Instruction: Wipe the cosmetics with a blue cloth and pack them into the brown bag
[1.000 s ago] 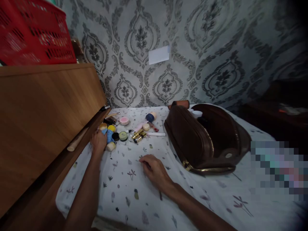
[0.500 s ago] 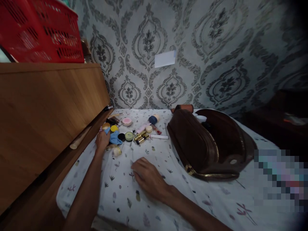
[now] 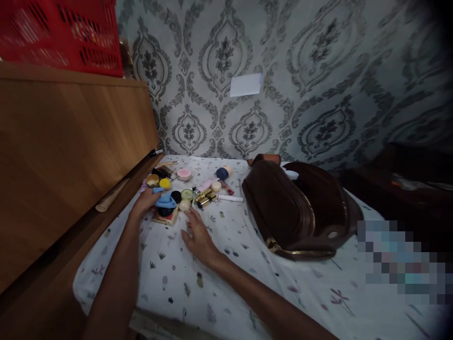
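Note:
My left hand [image 3: 144, 202] is closed on a blue cloth [image 3: 165, 199] at the left of a group of cosmetics. Under the cloth, a dark round item [image 3: 164, 212] rests on a small flat palette [image 3: 170, 218] with a red patch. My right hand [image 3: 200, 238] has its fingers apart, with the fingertips beside a small cream round jar [image 3: 184, 205]; whether they touch it I cannot tell. Around them lie a black round lid [image 3: 176, 196], a green-topped jar [image 3: 187, 194], a yellow lid [image 3: 164, 183], a gold-rimmed jar [image 3: 152, 180] and gold lipstick tubes [image 3: 204, 197].
A brown bag [image 3: 279, 208] stands open at the right. Further back lie a pink compact [image 3: 184, 174], a blue-and-beige item [image 3: 223, 173] and a white stick [image 3: 230, 198]. A wooden cabinet [image 3: 78, 141] borders the left, with a red basket [image 3: 63, 38] on top.
My right hand has moved forward and left to the cosmetics, its fingers spreading. The cream jar now sits further back and right, beside the green-topped jar. The cloth has shifted over the palette.

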`<state>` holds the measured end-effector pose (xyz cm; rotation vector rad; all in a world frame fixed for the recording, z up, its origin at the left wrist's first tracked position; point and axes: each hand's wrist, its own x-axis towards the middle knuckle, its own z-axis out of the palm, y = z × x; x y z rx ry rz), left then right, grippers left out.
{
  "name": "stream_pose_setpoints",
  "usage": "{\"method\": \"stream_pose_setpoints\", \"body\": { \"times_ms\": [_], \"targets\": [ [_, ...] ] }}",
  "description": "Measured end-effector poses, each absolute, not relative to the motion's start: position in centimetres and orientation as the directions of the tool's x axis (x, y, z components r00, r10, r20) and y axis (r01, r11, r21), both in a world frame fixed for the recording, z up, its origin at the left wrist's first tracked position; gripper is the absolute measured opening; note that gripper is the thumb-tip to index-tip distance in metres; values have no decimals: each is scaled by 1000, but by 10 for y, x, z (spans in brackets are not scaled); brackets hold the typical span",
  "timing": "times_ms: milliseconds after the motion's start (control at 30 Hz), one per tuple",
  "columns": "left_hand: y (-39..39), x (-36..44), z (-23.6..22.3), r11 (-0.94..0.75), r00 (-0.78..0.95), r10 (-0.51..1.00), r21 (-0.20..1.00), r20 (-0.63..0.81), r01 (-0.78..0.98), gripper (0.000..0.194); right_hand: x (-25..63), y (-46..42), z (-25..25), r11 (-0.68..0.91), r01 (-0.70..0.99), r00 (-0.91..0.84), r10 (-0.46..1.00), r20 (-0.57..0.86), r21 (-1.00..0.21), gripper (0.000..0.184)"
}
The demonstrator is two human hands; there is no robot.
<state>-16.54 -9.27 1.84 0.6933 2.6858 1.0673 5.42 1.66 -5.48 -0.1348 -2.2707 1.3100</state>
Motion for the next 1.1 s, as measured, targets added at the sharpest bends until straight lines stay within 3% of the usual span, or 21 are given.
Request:
{"method": "stream_pose_setpoints", "body": {
  "times_ms": [300,533,667,800,933,1100],
  "targets": [
    [-91,-148,30,470,-698,694,846,-178,252,13,61,13,-31,531,-159,-864,332,378,-832,43],
    [-86,-136,27,470,-535,768,878,-353,95,18,77,17,-17,579,-126,-874,319,366,-806,60],
    [-81,-132,26,458,-469,790,888,-395,24,21,95,28,-14,615,-106,-838,368,403,-782,40],
    [-87,-138,21,440,-474,783,897,-403,-37,22,109,51,-16,716,31,-803,433,409,-697,37],
    [-105,-149,17,417,-494,774,906,-397,-76,24,124,72,-21,803,228,-825,460,329,-551,41],
    [-121,-155,19,399,-492,782,913,-384,-78,27,139,82,-22,853,297,-865,431,257,-429,44]
  ]
}}
